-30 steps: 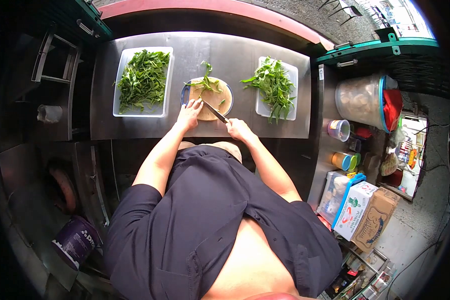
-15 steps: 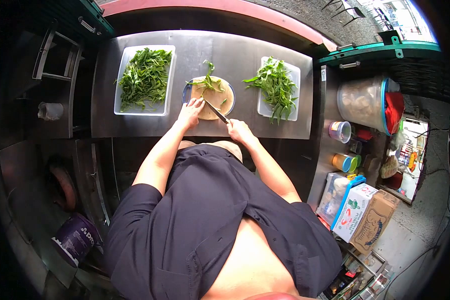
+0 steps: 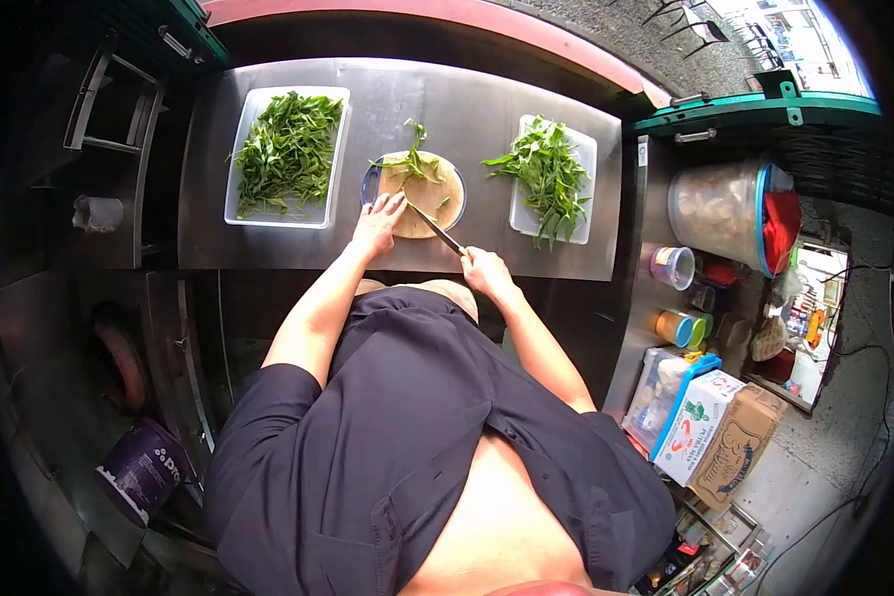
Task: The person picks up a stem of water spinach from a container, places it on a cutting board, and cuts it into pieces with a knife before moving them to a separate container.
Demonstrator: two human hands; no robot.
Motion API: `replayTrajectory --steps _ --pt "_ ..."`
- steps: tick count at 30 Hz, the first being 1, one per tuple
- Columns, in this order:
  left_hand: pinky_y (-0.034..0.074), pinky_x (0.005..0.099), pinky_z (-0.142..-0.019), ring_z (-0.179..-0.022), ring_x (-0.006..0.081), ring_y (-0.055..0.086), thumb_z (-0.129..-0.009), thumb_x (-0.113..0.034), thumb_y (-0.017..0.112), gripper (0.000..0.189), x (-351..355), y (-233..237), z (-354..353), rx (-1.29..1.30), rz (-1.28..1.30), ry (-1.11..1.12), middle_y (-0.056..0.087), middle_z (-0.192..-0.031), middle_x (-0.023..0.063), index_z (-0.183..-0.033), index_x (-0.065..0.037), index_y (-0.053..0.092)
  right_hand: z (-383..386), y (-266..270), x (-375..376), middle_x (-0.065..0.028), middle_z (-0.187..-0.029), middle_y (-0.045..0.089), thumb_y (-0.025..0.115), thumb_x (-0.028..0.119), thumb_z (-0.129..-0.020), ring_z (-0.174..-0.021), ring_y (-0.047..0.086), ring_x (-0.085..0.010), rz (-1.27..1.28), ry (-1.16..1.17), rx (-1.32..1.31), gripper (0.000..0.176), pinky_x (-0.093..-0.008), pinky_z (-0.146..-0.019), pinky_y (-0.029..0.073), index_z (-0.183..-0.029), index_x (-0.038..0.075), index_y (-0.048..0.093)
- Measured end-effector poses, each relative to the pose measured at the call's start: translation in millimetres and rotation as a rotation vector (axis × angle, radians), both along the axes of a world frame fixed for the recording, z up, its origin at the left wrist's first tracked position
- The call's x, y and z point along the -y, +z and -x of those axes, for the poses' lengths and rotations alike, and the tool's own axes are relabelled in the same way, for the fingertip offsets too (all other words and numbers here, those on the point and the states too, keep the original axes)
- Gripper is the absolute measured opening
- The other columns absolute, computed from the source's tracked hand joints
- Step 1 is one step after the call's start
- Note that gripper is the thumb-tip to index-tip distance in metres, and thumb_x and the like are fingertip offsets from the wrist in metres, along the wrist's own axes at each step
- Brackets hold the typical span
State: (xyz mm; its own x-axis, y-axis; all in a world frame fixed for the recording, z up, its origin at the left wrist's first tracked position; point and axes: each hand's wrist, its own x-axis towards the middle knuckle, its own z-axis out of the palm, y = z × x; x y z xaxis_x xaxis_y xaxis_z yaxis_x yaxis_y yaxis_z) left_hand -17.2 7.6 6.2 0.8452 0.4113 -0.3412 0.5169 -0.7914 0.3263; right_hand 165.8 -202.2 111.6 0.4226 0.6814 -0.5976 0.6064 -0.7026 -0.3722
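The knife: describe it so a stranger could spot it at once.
Start at the steel table, then find the round cutting board midway along it. The knife slants from the board to the right hand, which grips its handle. Unlike the crooked green stalks on the board, it is straight and dark.

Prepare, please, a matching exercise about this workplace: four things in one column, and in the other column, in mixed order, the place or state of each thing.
Column 1
1. Knife
2. Left hand
3. Purple bucket
4. Left tray

Column 2
A. Low down, off the steel table, on the person's left
B. Loaded with leafy greens
C. Held in the right hand
D. At the near left part of the chopping board

Right pairs: 1-C, 2-D, 3-A, 4-B
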Motion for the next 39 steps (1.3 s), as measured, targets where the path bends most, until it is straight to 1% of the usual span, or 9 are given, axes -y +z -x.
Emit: replayTrajectory --steps 6,10,13,16,18,28,34,36,39 --pt "0.028 0.0511 -0.122 -0.159 0.0261 0.021 -0.080 0.000 0.061 0.091 -12 3 -4 -0.065 0.005 -0.068 0.020 -0.174 -0.0020 -0.164 -0.019 0.031 8 -9 13 -0.0233 -0.097 0.073 0.057 0.033 -0.101 -0.095 0.069 -0.0459 -0.043 -0.022 0.041 0.027 -0.0557 -0.084 0.055 -0.111 0.010 0.067" --pt "0.028 0.0514 -0.123 -0.159 0.0261 0.022 -0.080 0.000 0.062 0.091 -16 2 -7 -0.077 0.014 -0.082 0.019 -0.174 -0.0024 -0.164 -0.019 0.031 10 5 8 -0.0263 -0.097 0.072 0.056 0.032 -0.102 -0.096 0.069 -0.0477 -0.093 -0.063 0.052 0.027 -0.0565 -0.087 0.054 -0.109 0.009 0.066" --pt "0.028 0.0520 -0.123 -0.159 0.0264 0.021 -0.080 0.000 0.063 0.091 -16 4 -8 -0.063 0.028 -0.079 0.020 -0.174 -0.0018 -0.164 -0.021 0.032 7 1 6 -0.0256 -0.097 0.072 0.056 0.033 -0.102 -0.096 0.070 -0.0471 -0.052 -0.026 0.081 0.027 -0.0561 -0.087 0.055 -0.110 0.009 0.066" --pt "0.028 0.0513 -0.122 -0.158 0.0278 0.023 -0.076 0.003 0.062 0.094 -15 3 -7 -0.033 0.018 -0.097 0.024 -0.173 0.0004 -0.162 -0.022 0.035 7 -1 6 -0.0251 -0.097 0.073 0.056 0.033 -0.102 -0.097 0.070 -0.0467 -0.076 -0.022 0.072 0.027 -0.0557 -0.087 0.055 -0.110 0.009 0.066" --pt "0.028 0.0535 -0.122 -0.159 0.0267 0.021 -0.080 -0.002 0.065 0.091 -17 2 -8 -0.051 0.000 -0.108 0.022 -0.173 -0.0004 -0.162 -0.025 0.034 7 0 3 -0.0249 -0.098 0.073 0.056 0.033 -0.102 -0.097 0.070 -0.0466 -0.076 -0.021 0.073 0.027 -0.0558 -0.086 0.055 -0.110 0.009 0.066" --pt "0.029 0.0522 -0.121 -0.158 0.0276 0.022 -0.080 -0.004 0.066 0.088 -18 3 -11 -0.080 -0.006 -0.132 0.023 -0.172 0.0017 -0.161 -0.023 0.038 12 1 0 -0.0263 -0.095 0.072 0.055 0.032 -0.103 -0.096 0.070 -0.0468 -0.065 0.017 0.091 0.027 -0.0565 -0.086 0.055 -0.108 0.007 0.065" --pt "0.028 0.0501 -0.122 -0.158 0.0269 0.022 -0.079 -0.004 0.067 0.086 -13 5 -14 -0.049 -0.002 -0.130 0.025 -0.171 0.0034 -0.159 -0.018 0.040 15 -2 3 -0.0270 -0.095 0.072 0.057 0.030 -0.102 -0.093 0.070 -0.0482 -0.059 0.001 0.120 0.025 -0.0573 -0.082 0.056 -0.110 0.008 0.066" --pt "0.029 0.0500 -0.121 -0.156 0.0272 0.025 -0.076 -0.002 0.063 0.085 -12 4 -12 0.011 0.021 -0.108 0.030 -0.169 0.0030 -0.158 -0.015 0.043 16 -2 2 -0.0268 -0.095 0.072 0.057 0.030 -0.102 -0.093 0.070 -0.0480 -0.044 0.003 0.125 0.025 -0.0573 -0.082 0.056 -0.110 0.008 0.065" --pt "0.028 0.0488 -0.123 -0.157 0.0257 0.023 -0.078 -0.002 0.066 0.087 -14 4 -11 -0.008 0.004 -0.121 0.027 -0.170 0.0016 -0.160 -0.018 0.040 18 2 2 -0.0264 -0.095 0.072 0.056 0.030 -0.103 -0.094 0.070 -0.0474 -0.031 0.008 0.127 0.026 -0.0568 -0.084 0.056 -0.110 0.008 0.065"
